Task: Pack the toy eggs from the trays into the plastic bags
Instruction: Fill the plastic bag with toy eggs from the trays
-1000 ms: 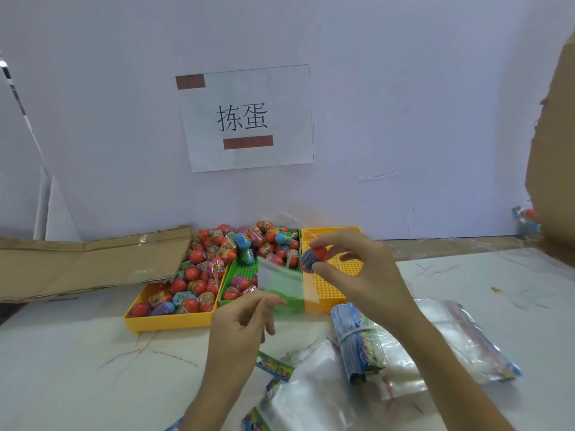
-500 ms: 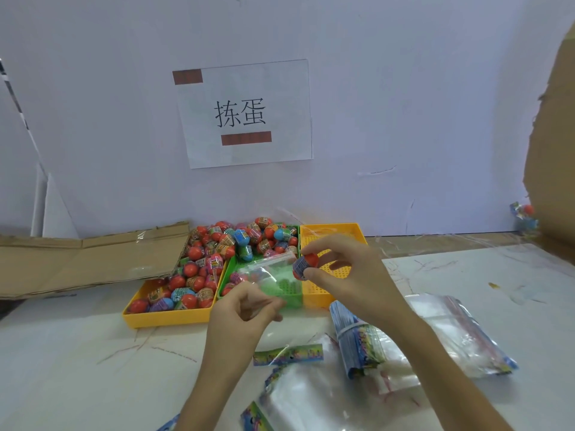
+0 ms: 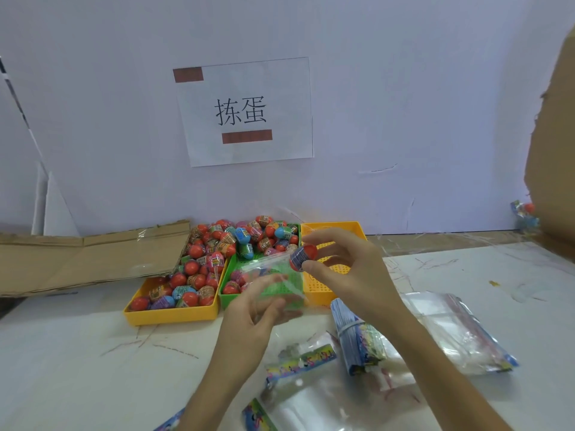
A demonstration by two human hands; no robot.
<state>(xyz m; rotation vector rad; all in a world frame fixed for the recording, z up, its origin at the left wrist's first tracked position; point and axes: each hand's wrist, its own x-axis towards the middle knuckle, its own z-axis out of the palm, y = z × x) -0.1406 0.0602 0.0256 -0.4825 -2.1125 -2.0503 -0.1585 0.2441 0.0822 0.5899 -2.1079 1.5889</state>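
The left hand (image 3: pixel 249 309) had tipped the clear plastic bag (image 3: pixel 273 281) since a second earlier: then it hung as a flat upright sheet, and now it lay slanted, its mouth turned up toward one o'clock. The hand's fingers and thumb were curled round the bag's lower edge, pinching the film.

The right hand (image 3: pixel 345 272) had come down and to nine o'clock of where it had been, carrying the toy egg (image 3: pixel 302 257) with it. Thumb and fingertips clamped the egg, red end up, printed wrap below. It sat just at the bag's upper edge, touching or nearly so; I could not tell whether it had crossed the opening.

From where I stood that looked like the egg about to go in, one of many. The yellow tray (image 3: pixel 174 315) at ten o'clock of the hands was heaped with eggs, the green tray (image 3: pixel 231 272) beside it was full only toward its far end, and the second yellow tray (image 3: pixel 336 227) at twelve o'clock showed bare mesh.

On the surface (image 3: pixel 77 368) at five o'clock lay loose bags (image 3: pixel 451 331) and a banded stack of printed cards (image 3: pixel 357 337), untouched. Most of the packing seemed to lie ahead.
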